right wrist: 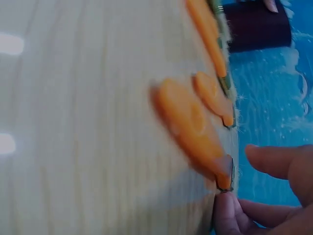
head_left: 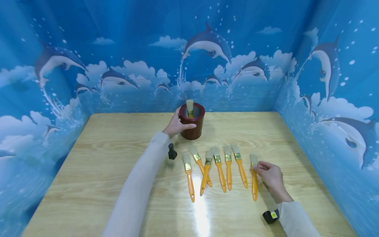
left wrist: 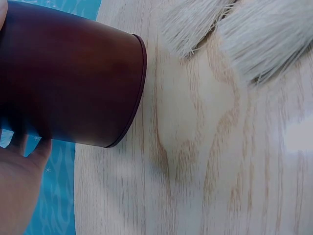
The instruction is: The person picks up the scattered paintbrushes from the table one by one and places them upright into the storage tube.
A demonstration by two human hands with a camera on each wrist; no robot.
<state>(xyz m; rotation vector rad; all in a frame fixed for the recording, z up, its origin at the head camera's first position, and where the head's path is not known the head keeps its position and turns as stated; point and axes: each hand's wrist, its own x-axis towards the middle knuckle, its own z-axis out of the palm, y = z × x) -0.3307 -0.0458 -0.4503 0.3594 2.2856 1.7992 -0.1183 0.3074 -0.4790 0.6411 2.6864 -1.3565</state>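
My left hand [head_left: 176,126] grips a dark red cylindrical pot [head_left: 193,132], thumb across its front and fingers round its far left side. Inside the pot stands one paintbrush [head_left: 190,107], bristles up. In the left wrist view the pot's wall [left wrist: 73,78] fills the upper left. At the right, my right hand [head_left: 270,176] is at the rightmost paintbrush [head_left: 254,184], which lies with its bristles pointing away from me. The right wrist view has the fingertips [right wrist: 226,208] beside that brush's metal ferrule, with the thumb apart from it.
Several more orange-handled paintbrushes [head_left: 228,171] lie in a loose row on the wooden table [head_left: 103,171], and two of them cross. A blue dolphin-print curtain [head_left: 133,39] surrounds the table's back and sides. Light glares off the tabletop near the front.
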